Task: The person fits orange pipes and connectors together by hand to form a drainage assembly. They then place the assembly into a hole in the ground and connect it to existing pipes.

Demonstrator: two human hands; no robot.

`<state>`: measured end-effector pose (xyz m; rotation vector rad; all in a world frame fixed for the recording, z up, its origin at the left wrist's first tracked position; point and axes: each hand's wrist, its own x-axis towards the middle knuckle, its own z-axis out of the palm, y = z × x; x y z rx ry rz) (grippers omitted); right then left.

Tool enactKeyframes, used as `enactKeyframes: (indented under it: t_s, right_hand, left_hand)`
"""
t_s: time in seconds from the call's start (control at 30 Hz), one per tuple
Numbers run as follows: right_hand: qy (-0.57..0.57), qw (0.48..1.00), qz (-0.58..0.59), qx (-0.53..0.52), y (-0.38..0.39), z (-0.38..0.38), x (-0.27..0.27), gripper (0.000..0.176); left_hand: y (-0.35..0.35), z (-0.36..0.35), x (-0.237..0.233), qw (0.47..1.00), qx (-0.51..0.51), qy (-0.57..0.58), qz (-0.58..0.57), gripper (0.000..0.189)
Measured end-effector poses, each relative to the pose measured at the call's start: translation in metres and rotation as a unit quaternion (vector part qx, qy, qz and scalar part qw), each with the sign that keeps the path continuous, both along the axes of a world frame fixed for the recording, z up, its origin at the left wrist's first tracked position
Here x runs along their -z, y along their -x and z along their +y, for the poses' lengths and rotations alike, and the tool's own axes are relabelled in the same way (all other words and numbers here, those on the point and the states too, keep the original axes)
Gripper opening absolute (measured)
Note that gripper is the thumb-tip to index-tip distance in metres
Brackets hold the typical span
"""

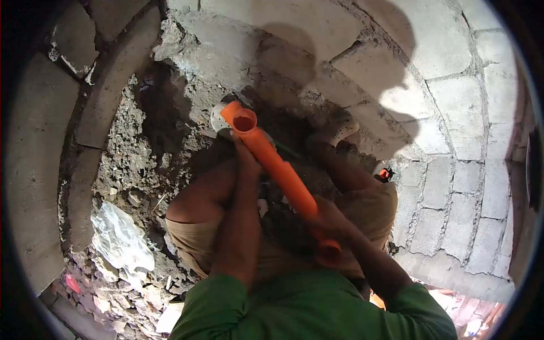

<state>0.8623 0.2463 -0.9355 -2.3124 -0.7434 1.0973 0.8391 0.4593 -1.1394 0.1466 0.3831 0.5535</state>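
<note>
An orange plastic pipe (279,169) slants across the middle of the head view, from upper left to lower right. At its far end an orange branch fitting (245,121) shows its round open mouth. My left hand (240,143) is closed at this end, its fingers mostly hidden behind the pipe. Lower down, my right hand (330,220) wraps round the pipe. Past that hand, the pipe's near end with another round mouth (328,252) lies close to my lap.
Block walls (447,107) rise ahead and to the right, with another wall (39,153) at the left. Broken soil and rubble (139,153) cover the ground. A clear plastic bag (120,235) lies at the left. A small orange piece (385,173) sits beside my right knee.
</note>
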Motion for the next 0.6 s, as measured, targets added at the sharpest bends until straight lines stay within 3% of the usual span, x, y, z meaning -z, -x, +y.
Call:
enactKeyframes:
  t_s: [0.03, 0.1, 0.17, 0.23, 0.33, 0.4, 0.43, 0.5, 0.53, 0.57, 0.6]
  right_hand:
    - [-0.002, 1.0, 0.0, 0.003, -0.007, 0.021, 0.009, 0.044]
    - [0.128, 0.991, 0.038, -0.029, -0.03, 0.072, 0.028, 0.047]
    - [0.112, 0.991, 0.079, -0.008, -0.028, 0.084, -0.02, 0.046]
    - [0.095, 0.989, 0.111, -0.003, -0.035, 0.072, -0.036, 0.045]
    - [-0.021, 0.996, -0.043, -0.071, -0.04, 0.006, 0.027, 0.038]
    - [0.127, 0.979, -0.058, -0.147, -0.048, 0.011, 0.07, 0.04]
    - [0.126, 0.98, -0.056, -0.145, -0.046, 0.026, 0.06, 0.04]
    - [0.039, 0.995, 0.074, -0.054, -0.042, 0.069, 0.023, 0.05]
    - [0.041, 0.994, 0.081, -0.057, -0.037, 0.057, 0.022, 0.05]
    - [0.008, 0.996, 0.026, -0.082, -0.042, 0.046, 0.019, 0.049]
    - [-0.026, 0.994, -0.03, -0.1, -0.046, 0.04, 0.018, 0.048]
  left_hand:
    - [-0.004, -0.002, 0.011, 0.995, -0.039, -0.086, 0.015, 0.068]
    - [-0.008, -0.007, 0.029, 0.982, -0.076, -0.172, 0.028, 0.068]
    - [-0.007, -0.003, 0.04, 0.993, -0.023, 0.107, -0.049, 0.068]
    - [-0.009, 0.002, -0.006, 0.996, -0.052, 0.073, -0.002, 0.068]
    - [-0.012, -0.004, -0.002, 0.994, -0.056, 0.088, 0.044, 0.07]
    - [-0.008, -0.026, 0.034, 0.99, -0.027, 0.129, 0.043, 0.072]
    - [-0.009, -0.03, 0.059, 0.982, -0.046, -0.121, 0.136, 0.071]
    - [-0.014, -0.014, 0.05, 0.901, -0.071, -0.373, 0.212, 0.072]
    - [-0.003, -0.015, 0.017, 0.989, -0.041, -0.079, 0.12, 0.071]
    - [-0.005, -0.006, -0.006, 0.977, -0.017, 0.214, 0.003, 0.07]
    - [-0.011, -0.001, -0.009, 0.978, -0.022, 0.209, 0.0, 0.07]
